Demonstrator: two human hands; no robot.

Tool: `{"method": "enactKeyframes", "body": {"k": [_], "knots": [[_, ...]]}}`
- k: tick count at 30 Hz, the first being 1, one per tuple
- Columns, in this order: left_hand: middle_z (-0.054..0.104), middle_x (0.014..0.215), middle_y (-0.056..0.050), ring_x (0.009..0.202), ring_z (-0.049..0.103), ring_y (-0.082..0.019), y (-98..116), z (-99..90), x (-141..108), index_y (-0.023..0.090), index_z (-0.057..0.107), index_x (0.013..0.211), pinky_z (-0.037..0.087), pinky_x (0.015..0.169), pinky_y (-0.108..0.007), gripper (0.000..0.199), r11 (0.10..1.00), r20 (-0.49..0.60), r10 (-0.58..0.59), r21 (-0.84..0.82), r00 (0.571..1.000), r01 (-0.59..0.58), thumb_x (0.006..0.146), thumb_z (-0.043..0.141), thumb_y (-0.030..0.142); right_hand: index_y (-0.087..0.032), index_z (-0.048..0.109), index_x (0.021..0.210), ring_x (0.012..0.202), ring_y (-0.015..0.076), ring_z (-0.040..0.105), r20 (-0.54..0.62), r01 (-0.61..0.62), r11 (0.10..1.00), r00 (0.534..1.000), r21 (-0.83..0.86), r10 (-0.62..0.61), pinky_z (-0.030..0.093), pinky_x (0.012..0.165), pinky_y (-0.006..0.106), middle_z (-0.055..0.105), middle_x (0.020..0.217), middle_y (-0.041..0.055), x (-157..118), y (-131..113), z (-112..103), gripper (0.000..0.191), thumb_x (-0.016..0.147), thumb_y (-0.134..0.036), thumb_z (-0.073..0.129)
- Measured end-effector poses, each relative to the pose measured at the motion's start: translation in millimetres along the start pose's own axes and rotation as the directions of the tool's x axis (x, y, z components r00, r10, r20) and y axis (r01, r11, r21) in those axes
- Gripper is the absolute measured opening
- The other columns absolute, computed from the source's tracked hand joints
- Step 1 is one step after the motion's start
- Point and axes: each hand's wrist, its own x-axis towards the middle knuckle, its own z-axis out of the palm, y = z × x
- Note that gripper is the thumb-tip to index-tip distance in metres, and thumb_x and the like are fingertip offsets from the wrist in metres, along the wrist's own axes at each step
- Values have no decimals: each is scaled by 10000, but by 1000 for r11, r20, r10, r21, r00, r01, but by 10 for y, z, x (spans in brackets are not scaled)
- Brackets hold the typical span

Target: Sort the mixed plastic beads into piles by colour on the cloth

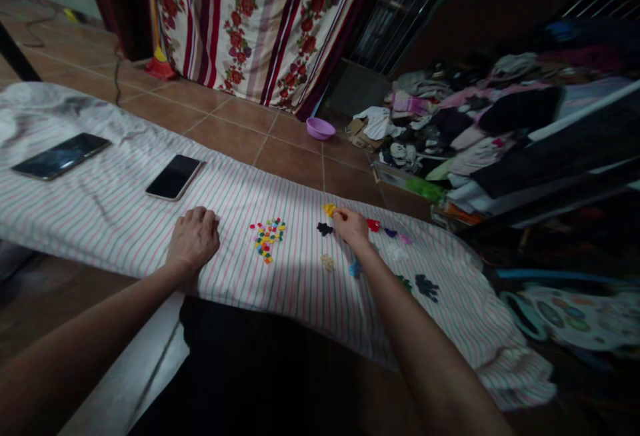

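Observation:
My right hand [351, 226] reaches over the striped cloth, thumb and fingertips pinched together at the edge of a small yellow pile [329, 209]. Whatever sits between those fingertips is too small to make out. Close by lie a black pile [325, 229], a beige pile [327, 262], a blue pile [355, 268] and a red pile [373, 225] of tiny pieces. My left hand [194, 239] rests on the cloth with its fingers curled under, nothing visible in it. Between both hands is a scattered group of mixed-colour small pieces [269, 239].
Dark blue [390, 232], pink [405, 239], white [397, 252], green [404, 282] and dark grey [427, 287] piles lie farther right. A phone [174, 177] and a larger dark-screened device [61, 155] lie left. Beyond are a purple basin [320, 129] and heaped clothes [450, 109].

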Motion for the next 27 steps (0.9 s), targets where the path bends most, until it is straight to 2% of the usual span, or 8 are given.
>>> {"method": "enactKeyframes", "body": {"k": [5, 14, 20, 27], "knots": [[586, 1040, -161, 979, 521, -301, 4, -12, -2, 148, 569, 1010, 374, 788, -422, 280, 1000, 0, -1, -9, 1000, 1, 923, 327, 257, -229, 764, 964, 926, 185, 679, 38, 143, 980, 988, 137, -150, 484, 833, 262, 759, 988, 37, -225, -331, 158, 266, 852, -204, 524], [588, 1029, -161, 962, 515, -302, -10, 12, -7, 159, 585, 1013, 373, 794, -433, 285, 999, -19, 0, -38, 1000, -1, 916, 334, 253, -243, 755, 911, 897, 176, 660, 43, 296, 890, 943, 347, -331, 484, 857, 298, 738, 943, 23, -528, -769, 541, 270, 829, -138, 521], [589, 1023, -159, 966, 521, -299, -5, -20, -9, 152, 583, 1003, 372, 784, -419, 294, 1000, -10, 11, -9, 1000, -11, 924, 321, 257, -237, 722, 929, 894, 184, 631, -39, 238, 890, 970, 389, -242, 480, 836, 305, 689, 918, 28, -658, -841, 733, 272, 852, -150, 476], [596, 1022, -160, 964, 532, -303, -10, -22, -10, 151, 581, 1003, 378, 795, -419, 285, 1000, -12, 15, 7, 1000, -15, 917, 334, 264, -231, 661, 898, 881, 187, 605, -85, 221, 900, 975, 377, -205, 466, 851, 305, 657, 910, 34, -736, -876, 759, 156, 873, -213, 508]]}}
